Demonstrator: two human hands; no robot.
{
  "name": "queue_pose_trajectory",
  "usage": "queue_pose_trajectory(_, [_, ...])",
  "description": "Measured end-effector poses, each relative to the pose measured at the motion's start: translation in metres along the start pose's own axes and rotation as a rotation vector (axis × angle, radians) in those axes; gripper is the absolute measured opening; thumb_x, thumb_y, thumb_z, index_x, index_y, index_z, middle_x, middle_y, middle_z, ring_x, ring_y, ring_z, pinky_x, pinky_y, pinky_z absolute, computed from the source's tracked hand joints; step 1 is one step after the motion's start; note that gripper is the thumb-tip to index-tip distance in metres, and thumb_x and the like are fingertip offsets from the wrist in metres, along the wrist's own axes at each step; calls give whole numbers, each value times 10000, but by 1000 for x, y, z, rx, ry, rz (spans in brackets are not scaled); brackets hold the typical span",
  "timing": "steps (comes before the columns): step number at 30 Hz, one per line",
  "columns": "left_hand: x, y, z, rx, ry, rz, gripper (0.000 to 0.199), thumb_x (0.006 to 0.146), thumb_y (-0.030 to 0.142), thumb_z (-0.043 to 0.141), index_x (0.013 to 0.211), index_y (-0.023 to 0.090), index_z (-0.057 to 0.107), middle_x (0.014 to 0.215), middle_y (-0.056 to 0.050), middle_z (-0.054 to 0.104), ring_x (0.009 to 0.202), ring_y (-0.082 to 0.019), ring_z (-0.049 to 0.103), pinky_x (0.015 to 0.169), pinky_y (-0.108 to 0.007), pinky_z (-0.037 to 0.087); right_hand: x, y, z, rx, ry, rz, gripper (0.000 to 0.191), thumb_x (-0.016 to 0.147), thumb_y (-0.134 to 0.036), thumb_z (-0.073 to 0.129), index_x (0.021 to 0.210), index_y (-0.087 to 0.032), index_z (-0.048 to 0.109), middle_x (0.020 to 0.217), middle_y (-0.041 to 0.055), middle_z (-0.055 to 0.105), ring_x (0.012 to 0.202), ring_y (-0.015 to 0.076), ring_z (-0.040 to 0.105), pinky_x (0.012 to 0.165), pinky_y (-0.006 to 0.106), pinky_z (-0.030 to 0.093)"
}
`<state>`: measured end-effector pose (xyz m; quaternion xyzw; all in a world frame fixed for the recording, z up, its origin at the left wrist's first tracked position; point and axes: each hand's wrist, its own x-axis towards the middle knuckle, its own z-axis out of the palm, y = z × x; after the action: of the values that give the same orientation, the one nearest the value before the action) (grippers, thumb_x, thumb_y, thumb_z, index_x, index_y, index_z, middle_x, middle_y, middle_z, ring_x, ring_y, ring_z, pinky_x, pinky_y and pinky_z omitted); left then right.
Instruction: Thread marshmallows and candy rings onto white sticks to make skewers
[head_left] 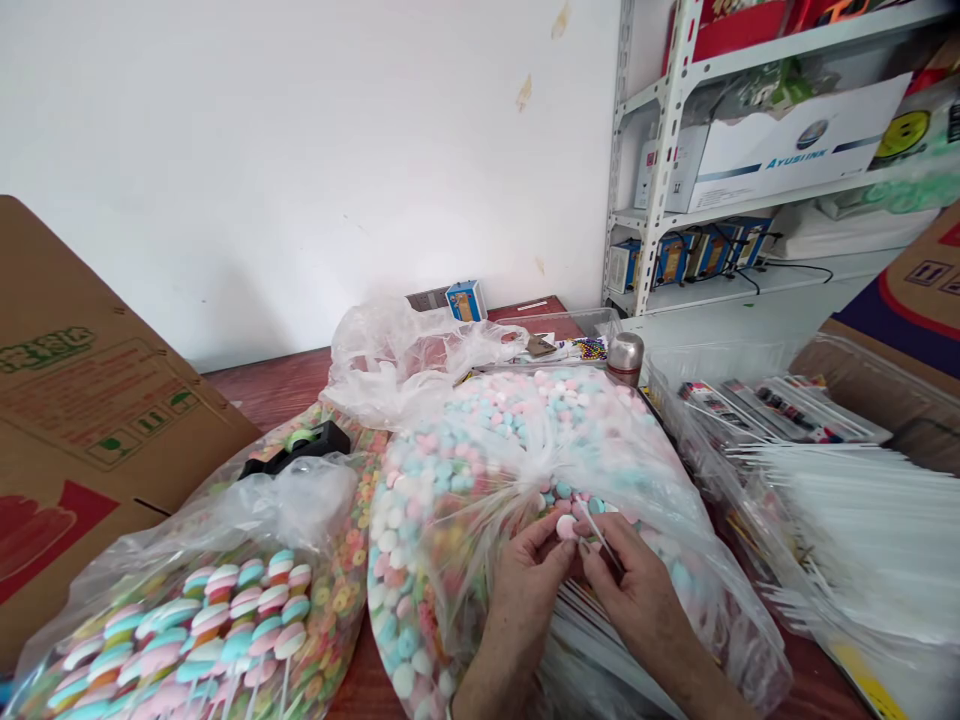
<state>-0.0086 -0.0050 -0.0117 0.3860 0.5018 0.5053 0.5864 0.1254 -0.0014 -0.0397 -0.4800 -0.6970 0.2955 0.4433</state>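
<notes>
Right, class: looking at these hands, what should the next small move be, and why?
Probably press the thin white stick in the right hand into the pale pink candy pinched by the left hand. The two nearly meet already, and candies on sticks lie bagged at lower left.

Marshmallow candies (442, 470) in pastel pink, blue, white.

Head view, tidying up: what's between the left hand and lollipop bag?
The head view shows a clear bag of pastel candies between the left hand and the lollipop bag.
</notes>
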Motion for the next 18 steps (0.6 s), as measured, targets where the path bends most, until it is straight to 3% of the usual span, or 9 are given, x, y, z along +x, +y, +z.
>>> queue_pose_trajectory(3, [1,-2,-1,-104,-51,-25,404,769,352,764,1139,191,744,1056,-96,770,943,-249,700,877,-382,551,-5,-3,-7,22,-85,-19,337,1001,-306,384,1255,-220,589,1258,93,640,1213,215,559,1028,366,444])
queue_pose_trajectory(6, [3,-3,-1,-82,64,-46,345,771,337,763,1071,166,757,956,-75,779,831,-202,699,827,-327,555,-15,-1,-11,-71,-118,54,413,1014,-334,306,1298,-205,576,1296,112,634,1237,233,557,1019,379,444])
queue_pose_trajectory(8, [4,-5,-1,-85,108,-42,325,759,323,767,1043,165,756,929,-64,776,793,-188,692,792,-308,557,-23,-1,-14,-150,-206,131,460,1006,-342,269,1334,-179,546,1287,137,649,1191,258,598,956,385,470])
queue_pose_trajectory(10, [5,-8,-1,-78,137,-11,307,745,300,768,1022,168,750,906,-59,772,785,-188,690,754,-290,555,-28,-4,-15,-184,-354,195,475,997,-349,225,1251,-171,584,1148,141,712,1039,273,672,839,379,496])
queue_pose_trajectory(12, [7,-10,-2,-62,162,19,293,741,280,764,1014,175,743,925,-63,772,814,-194,693,742,-277,549,-30,-11,-16,-180,-459,243,458,986,-353,196,1047,-199,623,946,109,738,861,267,691,735,368,482])
queue_pose_trajectory(14, [8,-12,-2,-54,174,40,281,749,278,754,1013,182,740,973,-71,771,860,-202,697,755,-275,548,-29,-17,-17,-155,-481,278,418,972,-355,198,873,-227,583,845,84,718,787,257,668,699,361,454])
queue_pose_trajectory(18, [8,-12,-1,-40,151,60,276,760,294,748,1015,186,737,1016,-86,768,889,-220,702,745,-289,558,-25,-20,-17,-77,-463,345,374,957,-378,225,816,-236,541,829,77,700,778,246,638,710,355,427])
